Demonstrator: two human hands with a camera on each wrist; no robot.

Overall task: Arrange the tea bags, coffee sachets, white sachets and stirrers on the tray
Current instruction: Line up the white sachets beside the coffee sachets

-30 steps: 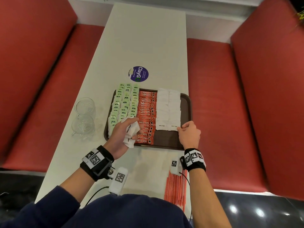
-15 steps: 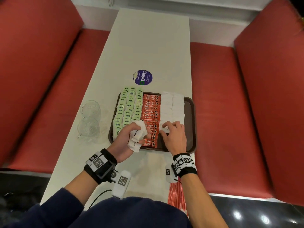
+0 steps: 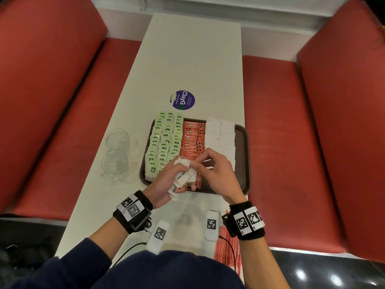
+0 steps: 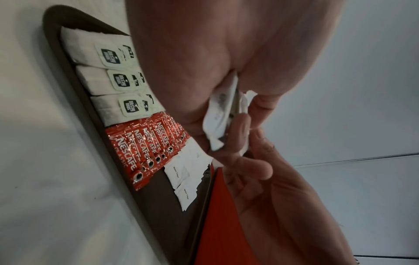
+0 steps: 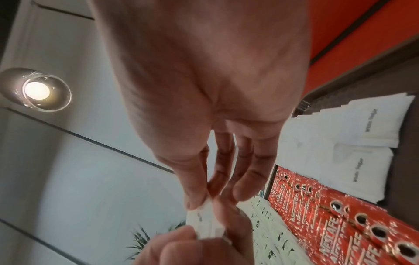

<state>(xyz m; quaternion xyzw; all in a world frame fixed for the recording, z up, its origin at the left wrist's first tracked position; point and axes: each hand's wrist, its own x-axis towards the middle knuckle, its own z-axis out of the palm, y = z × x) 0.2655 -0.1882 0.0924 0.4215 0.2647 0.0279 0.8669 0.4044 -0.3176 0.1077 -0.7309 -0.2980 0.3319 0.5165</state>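
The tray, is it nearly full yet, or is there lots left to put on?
Nearly. Tea bags and coffee sachets already fill their rows on the tray. The left hand holds a bunch of white sachets; the right hand pinches one. The red stirrers still lie on the table.

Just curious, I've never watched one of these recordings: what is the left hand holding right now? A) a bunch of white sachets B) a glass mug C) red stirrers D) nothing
A: the left hand grips a bunch of white sachets, and the right hand pinches one at the top.
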